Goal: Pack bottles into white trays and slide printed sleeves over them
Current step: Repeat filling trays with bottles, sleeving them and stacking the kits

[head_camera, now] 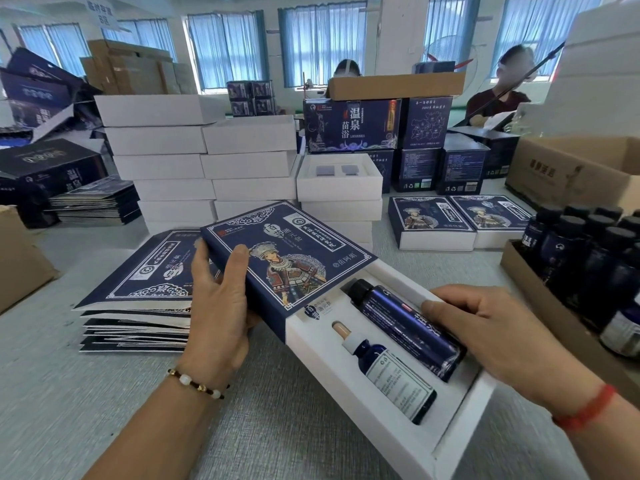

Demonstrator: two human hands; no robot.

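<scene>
Two bottles (408,327) lay in the tray (446,424) at centre frame, dropper bottle (388,372) beside the taller one. Sleeve (287,258) covered roughly the far half. Left hand (221,299) gripped the sleeve's near-left edge; right hand (485,334) clasped the tray's right wall, thumb against the tall bottle. Best to keep sleeve square to tray and move that thumb before closing. Crate (526,268) at right held more bottles.

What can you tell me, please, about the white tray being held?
The white tray looks like thick foam or card, with cut-out recesses. A dropper bottle and a taller dark bottle lie flat in it. Its far end sits inside the printed sleeve, gripped by the left hand; the right hand holds its right edge.
</scene>
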